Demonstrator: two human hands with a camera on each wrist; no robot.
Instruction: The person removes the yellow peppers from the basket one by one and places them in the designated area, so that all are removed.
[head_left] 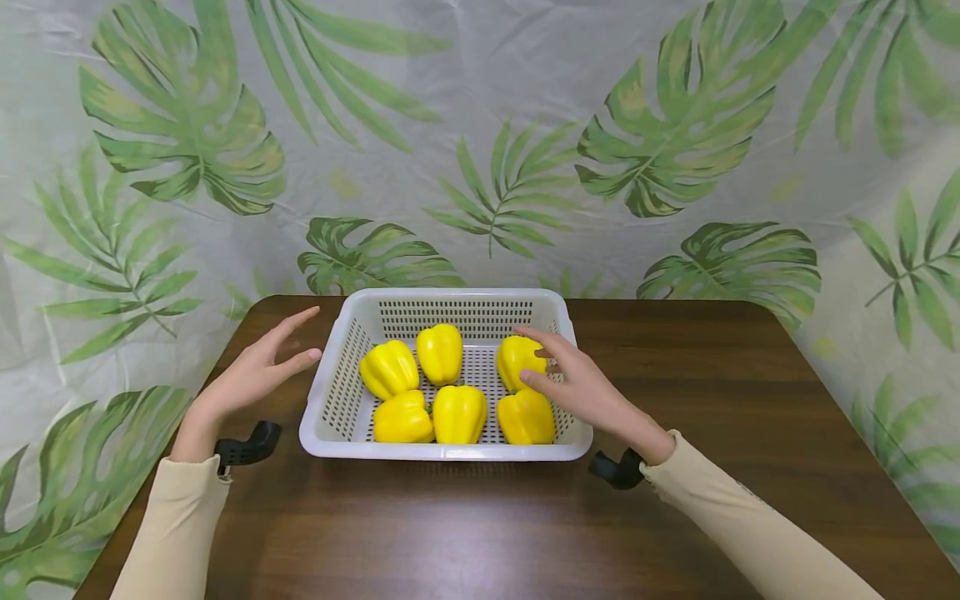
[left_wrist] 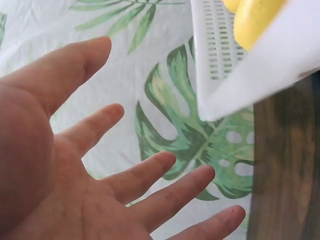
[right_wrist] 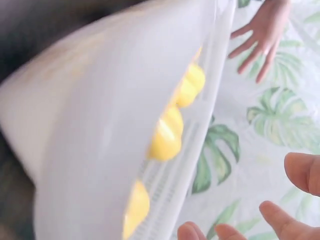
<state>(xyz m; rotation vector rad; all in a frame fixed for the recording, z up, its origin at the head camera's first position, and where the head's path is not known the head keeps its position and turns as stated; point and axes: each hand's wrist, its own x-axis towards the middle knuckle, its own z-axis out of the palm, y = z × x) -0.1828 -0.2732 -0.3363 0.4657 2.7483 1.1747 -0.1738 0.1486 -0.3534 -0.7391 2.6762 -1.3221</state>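
Observation:
Several yellow bell peppers (head_left: 460, 414) lie in a white perforated plastic basket (head_left: 446, 452) on the table. My left hand (head_left: 258, 367) hovers just left of the basket, its fingers spread and holding nothing; in the left wrist view its palm (left_wrist: 65, 190) faces up beside the basket's corner. My right hand (head_left: 581, 379) is over the basket's right side, with relaxed fingers near the upper right pepper (head_left: 516, 360) and partly covering it. Whether those fingertips touch the pepper cannot be made out. Only fingertips of the right hand show in the right wrist view.
The dark brown wooden table (head_left: 450, 533) extends on both sides and in front of the basket. Behind it hangs a pale cloth (head_left: 510, 275) printed with green leaves. Each wrist carries a black camera mount, such as the left one (head_left: 249, 446).

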